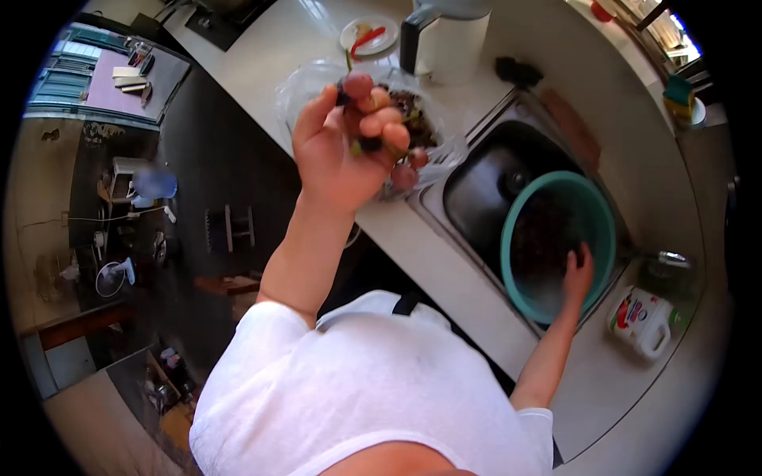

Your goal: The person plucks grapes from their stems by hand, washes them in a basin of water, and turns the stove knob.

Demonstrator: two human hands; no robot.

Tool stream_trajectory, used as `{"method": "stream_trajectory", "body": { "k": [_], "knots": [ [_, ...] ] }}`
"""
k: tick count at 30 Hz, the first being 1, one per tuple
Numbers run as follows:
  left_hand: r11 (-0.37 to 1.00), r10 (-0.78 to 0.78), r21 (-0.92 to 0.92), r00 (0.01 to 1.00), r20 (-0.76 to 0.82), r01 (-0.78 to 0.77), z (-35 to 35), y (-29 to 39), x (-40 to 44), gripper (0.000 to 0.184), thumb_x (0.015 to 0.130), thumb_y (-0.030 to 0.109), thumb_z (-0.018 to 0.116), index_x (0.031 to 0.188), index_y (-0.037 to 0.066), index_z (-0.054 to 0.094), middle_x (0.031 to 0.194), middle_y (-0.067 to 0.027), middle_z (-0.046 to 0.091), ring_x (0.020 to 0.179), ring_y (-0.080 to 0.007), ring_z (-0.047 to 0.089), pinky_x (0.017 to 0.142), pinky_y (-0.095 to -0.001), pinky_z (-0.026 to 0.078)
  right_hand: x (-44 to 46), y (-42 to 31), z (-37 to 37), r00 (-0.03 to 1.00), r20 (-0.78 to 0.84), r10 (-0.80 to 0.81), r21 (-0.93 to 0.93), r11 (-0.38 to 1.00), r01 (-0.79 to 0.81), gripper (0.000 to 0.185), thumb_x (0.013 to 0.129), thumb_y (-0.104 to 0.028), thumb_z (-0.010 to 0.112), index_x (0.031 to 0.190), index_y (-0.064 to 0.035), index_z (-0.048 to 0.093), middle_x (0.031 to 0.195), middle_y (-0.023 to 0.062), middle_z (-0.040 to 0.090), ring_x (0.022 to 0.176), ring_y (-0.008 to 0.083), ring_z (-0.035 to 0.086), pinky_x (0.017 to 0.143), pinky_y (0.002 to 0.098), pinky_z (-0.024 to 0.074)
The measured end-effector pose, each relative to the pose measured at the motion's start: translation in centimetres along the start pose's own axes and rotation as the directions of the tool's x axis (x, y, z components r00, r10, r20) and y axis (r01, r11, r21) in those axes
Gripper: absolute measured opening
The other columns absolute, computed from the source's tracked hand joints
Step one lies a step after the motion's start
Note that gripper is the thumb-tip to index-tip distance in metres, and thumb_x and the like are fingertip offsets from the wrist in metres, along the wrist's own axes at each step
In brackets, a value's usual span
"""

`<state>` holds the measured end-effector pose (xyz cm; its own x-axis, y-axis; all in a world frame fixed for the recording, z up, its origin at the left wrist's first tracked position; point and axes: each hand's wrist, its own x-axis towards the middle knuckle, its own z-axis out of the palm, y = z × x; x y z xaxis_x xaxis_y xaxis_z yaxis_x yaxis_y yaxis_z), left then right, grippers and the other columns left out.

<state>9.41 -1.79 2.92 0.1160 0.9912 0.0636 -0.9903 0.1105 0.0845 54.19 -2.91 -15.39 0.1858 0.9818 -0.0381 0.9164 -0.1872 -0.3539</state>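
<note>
The left hand [341, 163] is curled around a small bunch of grapes [358, 85], lifted above the plastic bag [454, 152] – probably so that anything that drops lands in the bag rather than on the surface [421, 250]. More dark fruit and stems show inside the bag. The right hand [578, 279] reaches into the green basin [508, 246], fingers loosely bent; whether they grip anything I cannot tell, as the contents are too dark. The basin sits partly over the sink [476, 155], likely to keep spilled water off the surface

The surface is pale and runs along the wall, with a pitcher [456, 47] and a plate [389, 40] behind the bag and a white jug [637, 319] beside the sink – beyond it, a dark floor [186, 166] and a fan [115, 276]
</note>
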Motion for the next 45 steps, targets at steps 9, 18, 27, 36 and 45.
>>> {"method": "stream_trajectory", "body": {
  "k": [9,18,27,36,45],
  "knots": [
    [0.975,-0.026,0.221,1.0,-0.01,0.027,-0.4,2.9,-0.7,0.026,0.083,0.033,0.049,0.088,0.008,0.054,0.072,-0.0072,0.051,0.073,-0.025,0.053,0.069,-0.0422,0.041,-2.3,-30.2,-5.8,0.803,-0.142,-0.579,0.914,0.234,0.331,0.015,0.074,0.0,0.057,0.087,-0.0027,0.064,0.103,0.0101,0.06,0.098,0.017,0.056,0.083,0.027,0.0427],
    [0.879,0.194,0.436,0.98,0.042,-0.193,-1.2,7.5,-0.9,0.026,0.082,0.024,0.048,0.097,0.003,0.048,0.081,-0.0099,0.057,0.065,-0.0192,0.055,0.065,-0.034,0.046,-2.8,-41.0,-3.3,0.687,-0.149,-0.711,0.774,0.349,0.529,0.015,0.069,-0.003,0.062,0.084,-0.0041,0.066,0.101,0.0098,0.061,0.094,0.0216,0.057,0.081,0.0305,0.045],
    [0.843,0.157,0.514,0.987,0.046,-0.158,-1.3,10.6,0.0,0.026,0.082,0.021,0.049,0.099,0.002,0.047,0.082,-0.0084,0.055,0.066,-0.0177,0.052,0.062,-0.0298,0.043,-2.9,-44.3,-1.3,0.708,-0.158,-0.688,0.769,0.365,0.526,0.015,0.068,-0.006,0.063,0.083,-0.0034,0.065,0.104,0.0107,0.059,0.094,0.0222,0.057,0.079,0.0308,0.0461],
    [0.779,0.134,0.61,0.989,0.061,-0.144,-2.8,11.4,0.5,0.026,0.081,0.018,0.05,0.099,0.0,0.047,0.081,-0.0091,0.055,0.067,-0.0188,0.052,0.068,-0.033,0.046,-1.9,-45.3,1.5,0.738,-0.12,-0.664,0.788,0.388,0.478,0.008,0.071,-0.009,0.056,0.074,-0.0017,0.056,0.101,0.0124,0.055,0.094,0.0251,0.053,0.083,0.0328,0.0421],
    [0.822,0.144,0.564,0.987,-0.071,-0.079,-4.5,10.9,1.1,0.02,0.08,0.016,0.049,0.096,0.004,0.048,0.078,-0.0055,0.053,0.062,-0.0153,0.047,0.064,-0.0309,0.041,-0.4,-44.1,5.6,0.813,-0.085,-0.575,0.876,0.346,0.336,0.008,0.072,-0.008,0.05,0.07,-0.0003,0.05,0.096,0.0127,0.052,0.089,0.0245,0.051,0.081,0.0311,0.0413]
  ]
}}
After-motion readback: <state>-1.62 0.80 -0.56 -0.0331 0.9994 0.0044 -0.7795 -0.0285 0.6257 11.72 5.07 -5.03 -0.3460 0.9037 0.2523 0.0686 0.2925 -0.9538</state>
